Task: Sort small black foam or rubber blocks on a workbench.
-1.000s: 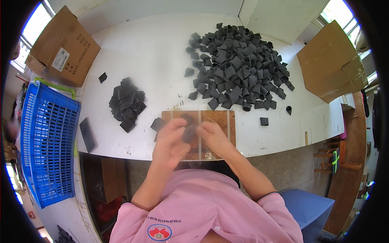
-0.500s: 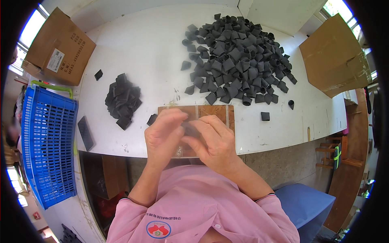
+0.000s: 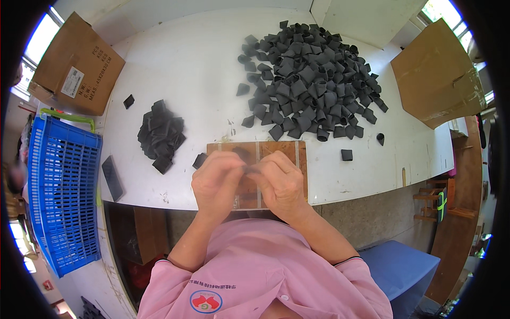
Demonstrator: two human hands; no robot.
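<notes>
Both my hands are together above a brown wooden board (image 3: 247, 190) at the table's front edge. My left hand (image 3: 213, 183) and my right hand (image 3: 281, 183) meet at the fingertips, closed in a pinch on a small black sleeve (image 3: 251, 169). Motion blurs the piece, and the fingers cover most of it. Just left of my left hand, another black piece (image 3: 200, 160) lies by the board. A large heap of black tube-shaped sleeves (image 3: 303, 80) covers the far right of the table, and a smaller pile of flatter black pieces (image 3: 161, 135) sits at the left.
Cardboard boxes stand at the far left (image 3: 79, 61) and far right (image 3: 435, 74). A blue plastic basket (image 3: 64, 196) is beside the table's left edge, near a dark flat phone-like slab (image 3: 112, 177). Single sleeves lie at right (image 3: 347, 154). A blue-covered stool (image 3: 396, 271) stands at lower right.
My fingertips have come together from a wider, cupped pose, and both hands have shifted slightly nearer to me. The heap and pile look the same.
</notes>
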